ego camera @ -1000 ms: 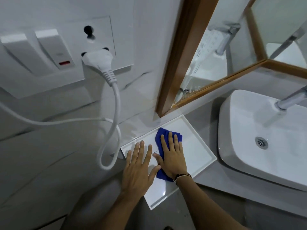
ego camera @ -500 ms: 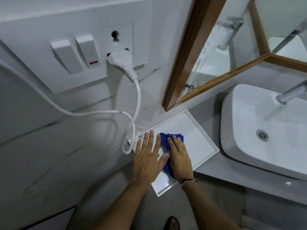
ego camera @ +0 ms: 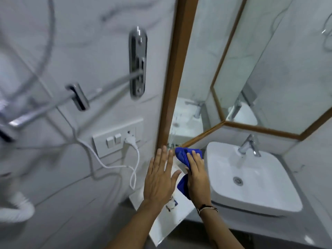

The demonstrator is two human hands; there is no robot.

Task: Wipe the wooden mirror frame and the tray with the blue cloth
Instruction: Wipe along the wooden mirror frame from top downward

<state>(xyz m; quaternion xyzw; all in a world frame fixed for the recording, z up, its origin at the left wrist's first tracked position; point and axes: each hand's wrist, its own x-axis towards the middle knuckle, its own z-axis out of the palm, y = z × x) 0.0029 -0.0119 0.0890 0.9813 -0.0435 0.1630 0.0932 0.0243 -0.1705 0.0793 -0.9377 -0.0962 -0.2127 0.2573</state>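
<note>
The wooden mirror frame (ego camera: 177, 69) runs up the wall and turns at its lower corner just above my hands. My right hand (ego camera: 196, 174) holds the blue cloth (ego camera: 185, 154) bunched in its fingers, its top end at the frame's bottom corner. My left hand (ego camera: 160, 175) is raised flat with fingers spread, fingertips near the frame's lower left edge. The white tray (ego camera: 172, 218) lies on the counter below both hands, mostly hidden by them and my forearms.
A white basin (ego camera: 251, 177) with a chrome tap (ego camera: 248, 144) sits right of the tray. On the left wall are a switch plate (ego camera: 116, 139) with a white plug and looped cable (ego camera: 129, 166), a chrome bracket (ego camera: 138, 63) and a hose.
The view has tilted up and pulled back. Both hands have lifted off the tray; my right hand has carried the blue cloth up to the frame's lower corner.
</note>
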